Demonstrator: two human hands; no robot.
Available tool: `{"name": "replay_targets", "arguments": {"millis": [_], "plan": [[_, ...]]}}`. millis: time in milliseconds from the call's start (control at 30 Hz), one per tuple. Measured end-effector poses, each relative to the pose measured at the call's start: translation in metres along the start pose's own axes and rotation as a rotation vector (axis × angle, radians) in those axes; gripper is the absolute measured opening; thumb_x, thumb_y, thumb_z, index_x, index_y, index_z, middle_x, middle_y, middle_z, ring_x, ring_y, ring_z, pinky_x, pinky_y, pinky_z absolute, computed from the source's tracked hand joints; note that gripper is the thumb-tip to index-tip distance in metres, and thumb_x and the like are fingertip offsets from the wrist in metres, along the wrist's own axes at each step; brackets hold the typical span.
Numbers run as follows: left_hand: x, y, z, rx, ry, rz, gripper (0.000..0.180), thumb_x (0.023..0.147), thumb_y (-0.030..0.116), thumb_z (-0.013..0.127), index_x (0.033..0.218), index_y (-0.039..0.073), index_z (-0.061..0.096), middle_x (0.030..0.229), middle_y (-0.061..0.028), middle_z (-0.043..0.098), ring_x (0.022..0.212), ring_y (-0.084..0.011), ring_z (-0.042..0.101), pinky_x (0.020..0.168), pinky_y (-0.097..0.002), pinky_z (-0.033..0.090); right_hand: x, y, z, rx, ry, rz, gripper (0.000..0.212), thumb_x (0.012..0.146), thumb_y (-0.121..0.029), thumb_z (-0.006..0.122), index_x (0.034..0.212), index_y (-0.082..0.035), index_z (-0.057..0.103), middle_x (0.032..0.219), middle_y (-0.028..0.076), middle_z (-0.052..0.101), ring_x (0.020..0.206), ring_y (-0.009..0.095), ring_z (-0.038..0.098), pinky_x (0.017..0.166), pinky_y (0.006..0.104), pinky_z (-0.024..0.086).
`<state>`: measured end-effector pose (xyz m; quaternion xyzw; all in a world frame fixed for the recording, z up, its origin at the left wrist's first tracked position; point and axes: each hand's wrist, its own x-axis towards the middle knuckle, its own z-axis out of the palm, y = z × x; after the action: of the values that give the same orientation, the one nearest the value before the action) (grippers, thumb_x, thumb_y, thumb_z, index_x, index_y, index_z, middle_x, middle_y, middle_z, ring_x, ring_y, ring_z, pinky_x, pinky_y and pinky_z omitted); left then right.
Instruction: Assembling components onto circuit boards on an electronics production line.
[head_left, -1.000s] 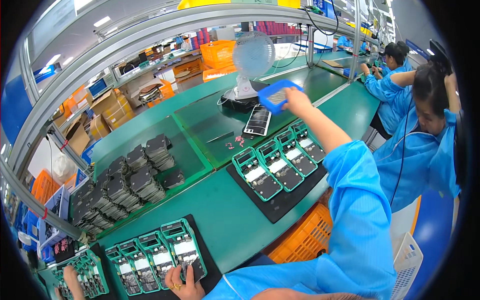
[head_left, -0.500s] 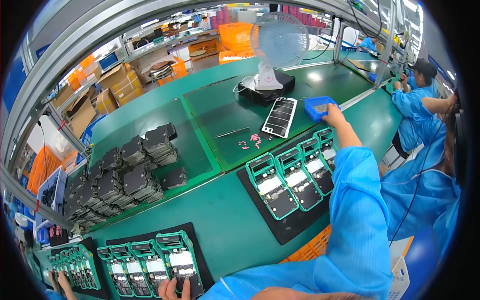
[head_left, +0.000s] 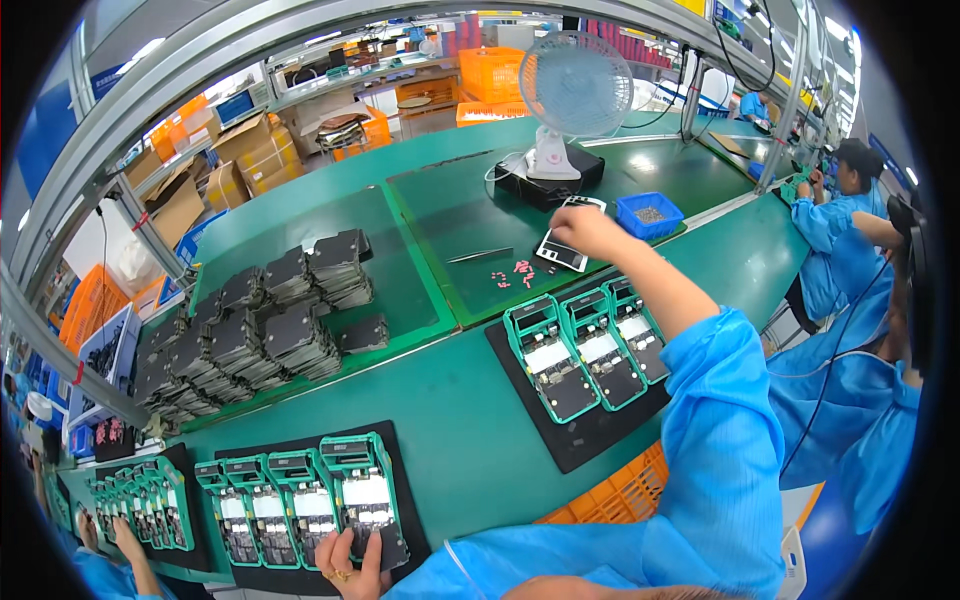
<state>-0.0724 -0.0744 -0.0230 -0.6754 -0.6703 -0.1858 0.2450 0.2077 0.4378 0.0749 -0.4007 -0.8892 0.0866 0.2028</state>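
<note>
My left hand (head_left: 352, 562) grips the near end of a green-framed handheld device (head_left: 360, 490), the rightmost in a row on a black mat. Its fingers press on the dark lower part of that device. My right hand (head_left: 592, 234) reaches across the bench, fingers pinched together, over a white sheet with black rectangular pieces (head_left: 566, 251). Whatever the fingertips hold is hidden. Beside this hand stands a blue tray (head_left: 650, 226) of small metal pieces. Below my right forearm, further green-framed devices (head_left: 550, 355) lie on a second black mat (head_left: 570, 437).
Stacks of dark flat plates (head_left: 300, 330) stand at the left. Tweezers (head_left: 480, 255) and small pink pieces (head_left: 523, 270) lie mid-bench. A white fan (head_left: 576, 90) stands behind. Another person's hands (head_left: 125, 540) work at a row of devices, lower left. An orange basket (head_left: 620, 490) sits below the bench edge.
My right hand has left the blue tray and moved left over the white sheet, its fingers curled. My left hand stays on the same device. The whole view has shifted slightly.
</note>
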Motion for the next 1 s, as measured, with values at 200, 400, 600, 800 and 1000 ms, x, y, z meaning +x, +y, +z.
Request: {"name": "replay_targets", "arguments": {"millis": [200, 400, 600, 800, 1000], "plan": [[-0.013, 0.017, -0.001, -0.191, 0.033, -0.182, 0.037, 0.066, 0.005, 0.066, 0.102, 0.011, 0.069, 0.113, -0.015, 0.054, 0.111, -0.0366, 0.045, 0.092, -0.0492, 0.039, -0.002, -0.12, 0.052, 0.294, -0.202, -0.174, 0.025, 0.081, -0.024, 0.064, 0.098, -0.005, 0.066, 0.093, 0.015, 0.068, 0.088, 0.03, 0.065, 0.078, 0.0385, 0.051], [-0.013, 0.016, -0.001, -0.21, 0.123, -0.109, 0.038, 0.065, 0.007, 0.067, 0.103, 0.011, 0.069, 0.115, -0.014, 0.054, 0.112, -0.0345, 0.046, 0.093, -0.048, 0.038, -0.001, -0.205, 0.124, -0.048, -0.295, -0.35, 0.051, 0.078, -0.033, 0.07, 0.118, -0.006, 0.056, 0.114, 0.018, 0.056, 0.11, 0.037, 0.052, 0.094, 0.045, 0.045], [-0.021, 0.021, -0.006, -0.188, 0.159, -0.122, 0.039, 0.065, 0.008, 0.067, 0.103, 0.013, 0.069, 0.117, -0.0124, 0.054, 0.114, -0.0331, 0.045, 0.093, -0.0484, 0.037, 0.018, -0.239, 0.172, 0.005, -0.22, -0.296, 0.069, 0.071, -0.042, 0.075, 0.124, -0.006, 0.052, 0.119, 0.019, 0.054, 0.112, 0.039, 0.049, 0.095, 0.0463, 0.045], [-0.031, 0.023, -0.013, -0.23, 0.261, -0.061, 0.036, 0.067, 0.011, 0.069, 0.103, 0.017, 0.07, 0.112, -0.0093, 0.056, 0.111, -0.0299, 0.046, 0.092, -0.0456, 0.039, 0.026, -0.233, 0.179, -0.078, -0.227, -0.278, 0.067, 0.07, -0.041, 0.074, 0.122, -0.006, 0.052, 0.116, 0.019, 0.056, 0.111, 0.038, 0.05, 0.092, 0.0468, 0.046], [-0.029, 0.032, -0.003, -0.254, 0.261, 0.014, 0.034, 0.072, 0.011, 0.066, 0.104, 0.02, 0.07, 0.113, -0.0072, 0.056, 0.11, -0.0265, 0.048, 0.092, -0.0432, 0.041, 0.026, -0.233, 0.165, -0.114, -0.254, -0.26, 0.067, 0.069, -0.04, 0.074, 0.121, -0.003, 0.052, 0.116, 0.021, 0.056, 0.108, 0.04, 0.051, 0.093, 0.0464, 0.046]]}}
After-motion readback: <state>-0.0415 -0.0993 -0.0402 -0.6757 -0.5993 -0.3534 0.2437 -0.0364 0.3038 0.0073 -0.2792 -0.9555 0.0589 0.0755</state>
